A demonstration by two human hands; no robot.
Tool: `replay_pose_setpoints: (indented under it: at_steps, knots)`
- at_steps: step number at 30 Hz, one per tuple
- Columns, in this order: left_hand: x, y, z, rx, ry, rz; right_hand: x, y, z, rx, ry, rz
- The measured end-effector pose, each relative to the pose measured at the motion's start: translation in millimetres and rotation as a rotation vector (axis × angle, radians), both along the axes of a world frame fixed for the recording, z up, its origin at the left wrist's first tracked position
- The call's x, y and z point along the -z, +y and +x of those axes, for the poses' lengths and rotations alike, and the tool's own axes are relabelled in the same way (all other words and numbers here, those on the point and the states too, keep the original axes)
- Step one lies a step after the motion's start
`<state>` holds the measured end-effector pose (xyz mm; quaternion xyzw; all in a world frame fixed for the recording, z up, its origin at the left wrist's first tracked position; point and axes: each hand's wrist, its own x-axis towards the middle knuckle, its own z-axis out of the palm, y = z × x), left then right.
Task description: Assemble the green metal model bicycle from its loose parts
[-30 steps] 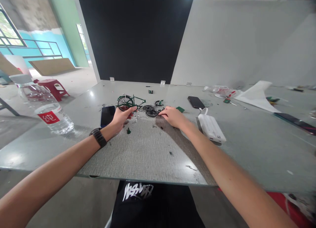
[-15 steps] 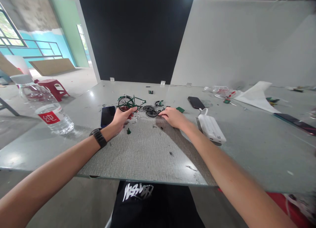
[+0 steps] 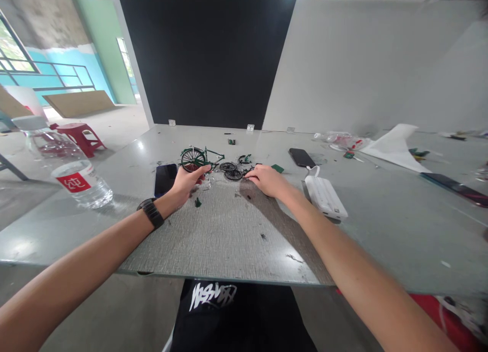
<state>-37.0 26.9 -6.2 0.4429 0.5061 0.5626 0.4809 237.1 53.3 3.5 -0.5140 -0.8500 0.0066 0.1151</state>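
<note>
Head view. The left hand (image 3: 186,182) is clamped on a green model bicycle (image 3: 193,159), thumb laid over its lower frame and the fingers largely hidden beneath. The bicycle stands near the middle of the table (image 3: 224,240), its one fitted wheel to the left and the bare frame end to the right. A black wristband (image 3: 151,213) sits on the left wrist.

The right hand (image 3: 265,179) rests low, its thumb and forefinger drawn close together beside two loose black wheels; whether they pinch a small part cannot be told. The near wheel (image 3: 233,175) overlaps the far wheel (image 3: 228,167) in view. A curved dark-green part (image 3: 244,159) lies just beyond them.

A small green piece (image 3: 197,203) lies nearer the table's front edge. A dark phone (image 3: 164,179) lies left of the bicycle, partly behind the left hand. Right of the right hand are a green flat piece (image 3: 277,168), a second phone (image 3: 301,157) and a white power bank (image 3: 326,194) with a looped cable. A water bottle (image 3: 76,181) stands at far left.
</note>
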Motion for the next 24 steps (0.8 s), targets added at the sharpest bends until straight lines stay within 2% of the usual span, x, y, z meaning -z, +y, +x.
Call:
replay_pose_setpoints:
  at_steps: [12, 24]
  knots:
    - [2.7, 1.0, -1.3, 0.007, 0.028, 0.016, 3.6, 0.1, -0.8, 0.010, 0.017, -0.009]
    - [-0.7, -1.9, 0.1, 0.019, 0.024, 0.018, 2.8, 0.5, -0.4, 0.015, -0.015, -0.011]
